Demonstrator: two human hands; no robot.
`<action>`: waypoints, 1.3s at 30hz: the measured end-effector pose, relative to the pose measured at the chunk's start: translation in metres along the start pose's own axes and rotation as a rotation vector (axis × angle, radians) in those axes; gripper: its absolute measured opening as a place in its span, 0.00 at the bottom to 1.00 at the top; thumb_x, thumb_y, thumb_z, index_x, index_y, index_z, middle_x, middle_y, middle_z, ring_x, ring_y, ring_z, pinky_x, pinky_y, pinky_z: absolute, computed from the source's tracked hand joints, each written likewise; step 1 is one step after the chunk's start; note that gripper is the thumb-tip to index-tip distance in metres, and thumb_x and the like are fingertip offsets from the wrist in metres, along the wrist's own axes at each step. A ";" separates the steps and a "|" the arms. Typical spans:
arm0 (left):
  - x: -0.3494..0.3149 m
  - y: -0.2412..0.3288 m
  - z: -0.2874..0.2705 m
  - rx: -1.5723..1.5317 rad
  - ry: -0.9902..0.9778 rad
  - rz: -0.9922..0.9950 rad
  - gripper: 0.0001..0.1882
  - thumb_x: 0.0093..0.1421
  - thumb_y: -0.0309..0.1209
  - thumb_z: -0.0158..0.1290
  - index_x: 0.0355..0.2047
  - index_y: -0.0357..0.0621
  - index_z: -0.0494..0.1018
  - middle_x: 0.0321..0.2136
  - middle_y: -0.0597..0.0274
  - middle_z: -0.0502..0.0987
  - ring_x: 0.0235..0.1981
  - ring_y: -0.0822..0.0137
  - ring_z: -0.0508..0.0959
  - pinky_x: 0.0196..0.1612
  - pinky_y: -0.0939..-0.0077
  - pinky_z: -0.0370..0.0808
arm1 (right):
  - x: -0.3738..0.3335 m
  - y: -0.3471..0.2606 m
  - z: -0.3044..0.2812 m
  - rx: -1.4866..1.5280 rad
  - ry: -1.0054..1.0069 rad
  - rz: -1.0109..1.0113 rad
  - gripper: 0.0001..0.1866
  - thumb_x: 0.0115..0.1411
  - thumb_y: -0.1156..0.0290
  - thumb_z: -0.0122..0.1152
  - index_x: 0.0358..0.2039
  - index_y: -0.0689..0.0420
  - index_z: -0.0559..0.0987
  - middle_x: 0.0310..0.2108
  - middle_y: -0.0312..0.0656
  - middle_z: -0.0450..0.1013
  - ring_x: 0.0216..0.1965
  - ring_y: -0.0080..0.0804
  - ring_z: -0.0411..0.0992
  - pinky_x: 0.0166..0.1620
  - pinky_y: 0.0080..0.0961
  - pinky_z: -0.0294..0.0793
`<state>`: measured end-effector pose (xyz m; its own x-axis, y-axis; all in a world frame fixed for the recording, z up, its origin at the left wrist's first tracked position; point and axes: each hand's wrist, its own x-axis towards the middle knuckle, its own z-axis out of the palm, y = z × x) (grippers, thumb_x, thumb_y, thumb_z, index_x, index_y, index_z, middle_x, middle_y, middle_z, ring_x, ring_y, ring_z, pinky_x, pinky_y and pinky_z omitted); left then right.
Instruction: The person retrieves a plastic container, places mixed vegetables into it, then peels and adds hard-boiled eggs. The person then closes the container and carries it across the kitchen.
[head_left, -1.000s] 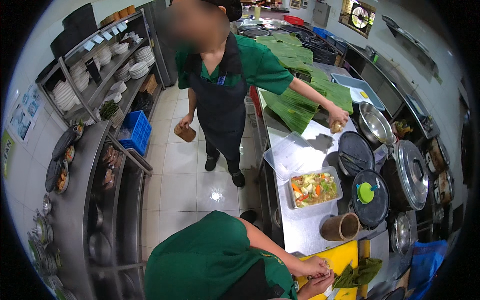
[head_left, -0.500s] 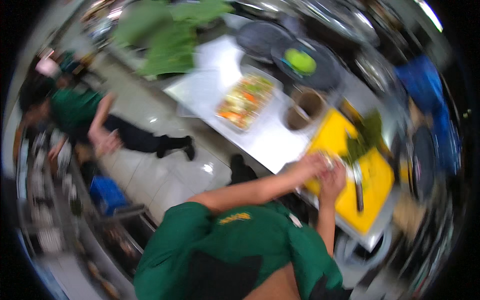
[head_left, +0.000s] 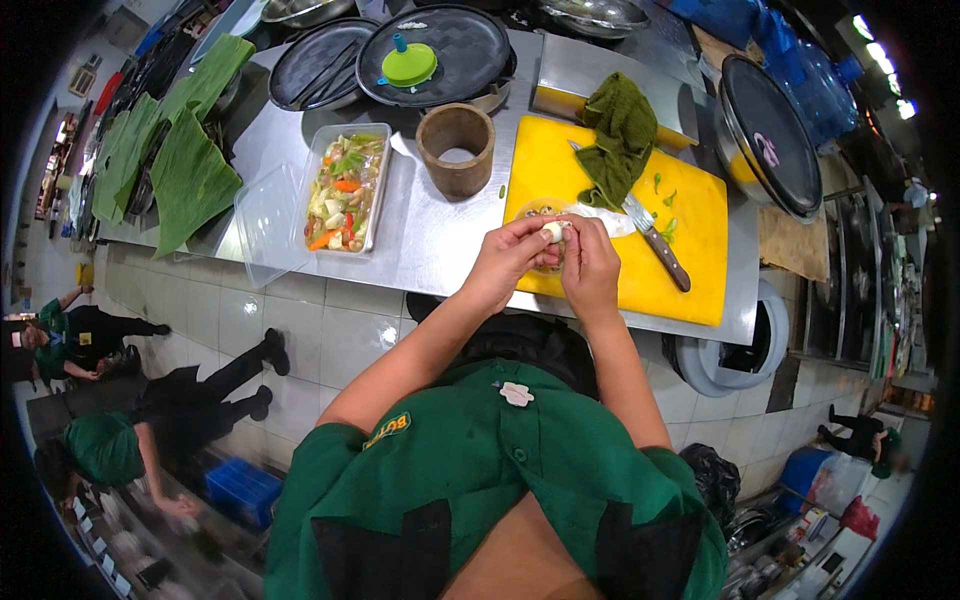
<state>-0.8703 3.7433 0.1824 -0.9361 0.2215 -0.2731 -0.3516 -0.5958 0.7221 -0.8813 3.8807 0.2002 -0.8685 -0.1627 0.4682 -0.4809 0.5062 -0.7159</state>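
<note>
A small peeled-looking quail egg (head_left: 553,232) is pinched between the fingertips of both my hands over the near left part of a yellow cutting board (head_left: 650,300). My left hand (head_left: 508,262) closes on it from one side, thumb against the pale surface. On the other side, the fingertips of my right hand (head_left: 592,262) press close to it. Speckled quail eggs (head_left: 540,210) show just beyond my fingers, in a clear container mostly hidden by the hands. A crumpled white plastic bag (head_left: 612,222) lies beside my right hand. Farther right rests a wooden-handled knife (head_left: 668,262).
A dark green cloth (head_left: 618,135) and green scraps lie on the board. Left of it stand a brown cylindrical pot (head_left: 457,165), a container of mixed vegetables (head_left: 375,215) and banana leaves (head_left: 195,170). A co-worker (head_left: 110,445) is at the far left; a grey bin (head_left: 735,360) stands below the table.
The view has turned and sharpened, so the table now lies straighter ahead. Both hands remain together over the board's near left part; the egg between them shows clearly now.
</note>
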 end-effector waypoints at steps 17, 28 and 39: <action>0.000 0.014 -0.035 -0.083 0.039 -0.045 0.17 0.65 0.27 0.44 0.53 0.35 0.66 0.40 0.58 0.74 0.38 0.70 0.75 0.42 0.78 0.73 | -0.003 0.027 -0.006 -0.162 -0.083 -0.023 0.10 0.58 0.72 0.57 0.41 0.60 0.77 0.36 0.41 0.73 0.36 0.32 0.68 0.40 0.25 0.70; -0.014 0.081 -0.109 -0.009 0.379 0.404 0.19 0.65 0.27 0.40 0.56 0.41 0.59 0.34 0.56 0.74 0.35 0.67 0.75 0.42 0.71 0.74 | 0.026 0.033 0.041 -0.617 -0.217 0.038 0.08 0.53 0.69 0.59 0.25 0.60 0.80 0.28 0.46 0.72 0.39 0.44 0.65 0.41 0.42 0.64; 0.008 0.158 -0.175 0.660 0.745 0.869 0.21 0.66 0.28 0.37 0.58 0.35 0.57 0.45 0.50 0.76 0.53 0.65 0.69 0.60 0.72 0.58 | 0.032 0.030 0.045 -0.599 -0.238 0.195 0.09 0.55 0.68 0.58 0.29 0.62 0.78 0.31 0.47 0.73 0.39 0.44 0.66 0.43 0.40 0.64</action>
<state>-0.9334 3.5157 0.1832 -0.7049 -0.6404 0.3049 0.2251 0.2057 0.9524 -0.9286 3.8524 0.1698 -0.9685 -0.1684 0.1836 -0.2224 0.9165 -0.3324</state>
